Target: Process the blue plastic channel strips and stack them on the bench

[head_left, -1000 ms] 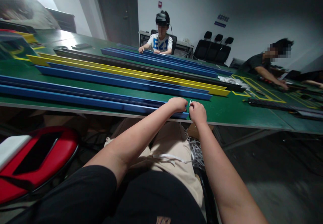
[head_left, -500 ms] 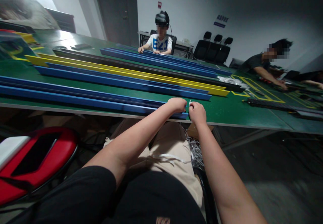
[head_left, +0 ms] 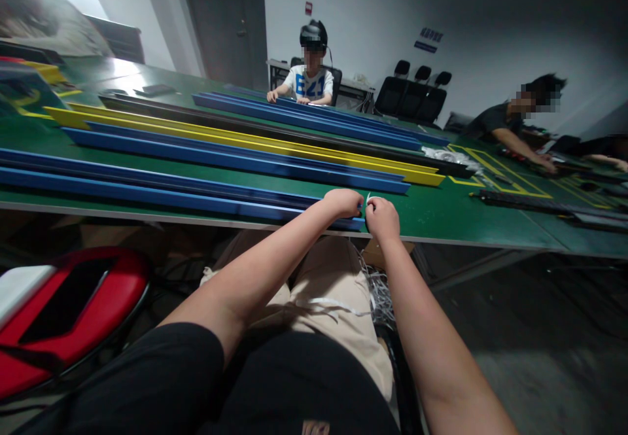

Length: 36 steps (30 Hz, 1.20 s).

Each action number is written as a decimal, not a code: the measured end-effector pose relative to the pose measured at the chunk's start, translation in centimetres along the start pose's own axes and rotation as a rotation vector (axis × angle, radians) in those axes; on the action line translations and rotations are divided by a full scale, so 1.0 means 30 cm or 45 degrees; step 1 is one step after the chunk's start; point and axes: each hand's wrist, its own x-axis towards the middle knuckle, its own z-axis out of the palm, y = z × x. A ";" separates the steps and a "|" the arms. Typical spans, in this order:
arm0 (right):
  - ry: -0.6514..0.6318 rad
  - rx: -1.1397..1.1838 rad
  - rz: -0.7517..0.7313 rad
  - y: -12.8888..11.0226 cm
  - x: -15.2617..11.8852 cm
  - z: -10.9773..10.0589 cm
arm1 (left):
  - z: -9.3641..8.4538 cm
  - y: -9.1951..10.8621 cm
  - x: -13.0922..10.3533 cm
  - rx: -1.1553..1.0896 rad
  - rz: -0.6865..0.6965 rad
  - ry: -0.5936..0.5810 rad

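The nearest long blue channel rail (head_left: 206, 199) lies along the front edge of the table. My left hand (head_left: 345, 203) is closed over its right end, and a bit of blue shows by the fingertips. Just to the right, my right hand (head_left: 384, 218) is closed in a pinch on a thin white strip (head_left: 369, 197) that pokes up past the fingers. A small gap separates the two hands. Most of the fingers are hidden behind the backs of the hands.
Another blue rail (head_left: 235, 157), a yellow rail (head_left: 245, 142) and a black rail (head_left: 206, 119) lie beyond on the green table (head_left: 456, 216). One co-worker (head_left: 313, 82) sits opposite, another (head_left: 510, 118) leans at right. White strips (head_left: 385, 297) hang in a tangle beside my leg, near a red stool (head_left: 118, 291).
The view has shifted very slightly. Both hands stay at the rail's end, and the white strip stands a touch higher above my right fingers.
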 end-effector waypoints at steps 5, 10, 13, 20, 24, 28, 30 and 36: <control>0.004 0.005 -0.003 0.000 -0.001 0.001 | 0.008 -0.005 0.003 0.005 -0.009 -0.002; 0.013 0.010 -0.010 0.003 0.001 0.005 | 0.014 -0.011 0.008 -0.038 0.004 0.047; 0.013 -0.002 -0.009 0.004 0.001 0.006 | 0.014 -0.010 0.011 0.014 -0.002 0.001; 0.008 -0.008 -0.007 0.002 0.001 0.004 | 0.016 -0.010 0.012 -0.008 -0.007 0.035; -0.006 -0.016 -0.005 0.001 0.002 0.002 | 0.011 -0.006 0.005 0.015 -0.020 0.006; 0.000 -0.018 -0.011 0.000 0.002 0.002 | 0.004 -0.004 -0.001 -0.014 -0.006 0.025; 0.005 -0.015 -0.013 0.000 0.002 0.003 | 0.002 -0.005 -0.001 -0.015 0.014 0.023; 0.000 -0.009 -0.007 0.002 0.000 0.003 | 0.005 -0.009 0.004 -0.002 0.003 0.021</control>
